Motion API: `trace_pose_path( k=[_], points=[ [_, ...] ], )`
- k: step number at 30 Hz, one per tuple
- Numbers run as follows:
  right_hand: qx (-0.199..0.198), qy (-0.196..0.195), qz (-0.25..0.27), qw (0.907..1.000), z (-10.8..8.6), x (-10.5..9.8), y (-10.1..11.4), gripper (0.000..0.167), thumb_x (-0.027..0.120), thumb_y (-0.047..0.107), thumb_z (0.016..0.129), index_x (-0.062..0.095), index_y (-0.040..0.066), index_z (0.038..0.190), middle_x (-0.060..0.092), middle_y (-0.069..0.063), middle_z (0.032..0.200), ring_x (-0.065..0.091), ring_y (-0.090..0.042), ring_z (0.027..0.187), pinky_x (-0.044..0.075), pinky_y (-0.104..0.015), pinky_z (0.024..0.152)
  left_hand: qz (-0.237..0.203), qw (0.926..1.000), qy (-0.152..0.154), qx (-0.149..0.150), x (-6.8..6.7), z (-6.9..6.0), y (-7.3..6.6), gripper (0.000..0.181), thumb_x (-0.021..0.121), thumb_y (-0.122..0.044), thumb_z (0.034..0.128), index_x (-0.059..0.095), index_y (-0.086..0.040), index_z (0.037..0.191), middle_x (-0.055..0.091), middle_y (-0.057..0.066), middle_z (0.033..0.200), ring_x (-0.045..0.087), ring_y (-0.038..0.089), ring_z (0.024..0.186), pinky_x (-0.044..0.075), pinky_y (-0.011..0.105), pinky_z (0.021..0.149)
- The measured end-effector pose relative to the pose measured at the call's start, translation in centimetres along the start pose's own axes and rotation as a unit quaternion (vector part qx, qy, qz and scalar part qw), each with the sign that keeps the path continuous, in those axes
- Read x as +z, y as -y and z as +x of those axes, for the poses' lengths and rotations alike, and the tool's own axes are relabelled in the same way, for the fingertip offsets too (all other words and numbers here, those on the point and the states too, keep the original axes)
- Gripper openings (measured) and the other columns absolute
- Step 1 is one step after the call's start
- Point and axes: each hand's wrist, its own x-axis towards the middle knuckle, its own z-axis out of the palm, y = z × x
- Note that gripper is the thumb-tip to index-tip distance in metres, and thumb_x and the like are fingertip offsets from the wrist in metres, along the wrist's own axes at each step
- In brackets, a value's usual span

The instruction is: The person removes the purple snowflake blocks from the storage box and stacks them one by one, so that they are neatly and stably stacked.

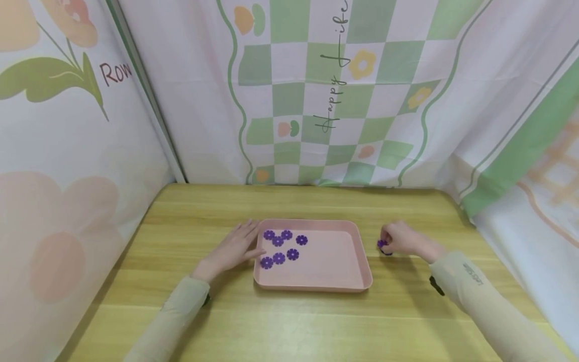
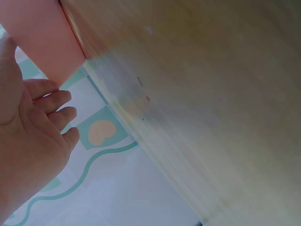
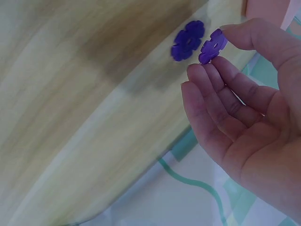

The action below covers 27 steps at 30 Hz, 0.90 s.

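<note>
Between thumb and fingertips, my right hand (image 1: 400, 238) pinches a purple flower-shaped plastic disc (image 3: 214, 46) with a notched edge and a hole in its middle. A second such disc (image 3: 188, 41) lies flat on the wooden table just beneath it. My left hand (image 1: 232, 249) rests at the left side of a pink tray (image 1: 323, 288), its fingers extended along the outside and its thumb at the rim. In the left wrist view, those fingers (image 2: 51, 101) are beside the tray's outer wall (image 2: 44, 42). Several more purple discs (image 1: 279, 258) lie in the tray's left half.
The wooden table (image 1: 312, 322) reaches back to a hanging curtain (image 1: 316, 100) with green and white checks. Patterned cloth (image 1: 59, 201) hangs along the left side, and more curtain (image 1: 520, 151) hangs on the right. The tray stands between both hands.
</note>
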Motion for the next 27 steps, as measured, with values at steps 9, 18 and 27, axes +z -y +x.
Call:
trace_pose_path(
  k=[9,18,27],
  points=[
    [0.010,0.000,0.005,0.9999,-0.2,0.7,-1.2,0.018,0.077,0.009,0.074,0.065,-0.001,0.084,0.066,-0.006,0.076,0.058,-0.013,0.069,0.054,-0.026,0.061,-0.002,1.0000,-0.002,0.001,0.0,0.0,0.0,0.081,0.054,-0.049,0.0983,0.023,-0.001,0.156,0.027,0.023,0.161,0.023,0.041,0.152,0.017,0.056,0.127],
    [0.013,0.003,0.004,0.9999,-0.5,1.0,-1.4,0.017,0.078,0.009,0.076,0.066,0.001,0.085,0.067,-0.005,0.077,0.060,-0.013,0.070,0.056,-0.028,0.063,-0.002,1.0000,-0.003,0.002,-0.1,0.0,-0.1,0.082,0.055,-0.049,0.0978,0.021,-0.002,0.157,0.026,0.022,0.162,0.022,0.040,0.152,0.017,0.055,0.127],
    [0.002,-0.004,0.006,1.0000,-0.5,1.2,-1.4,0.014,0.078,0.007,0.075,0.067,0.002,0.083,0.067,-0.004,0.075,0.058,-0.010,0.068,0.052,-0.023,0.061,0.001,1.0000,-0.002,0.000,0.0,0.0,0.0,0.082,0.054,-0.050,0.0978,0.022,-0.001,0.156,0.026,0.021,0.162,0.022,0.039,0.152,0.017,0.055,0.127]
  ],
)
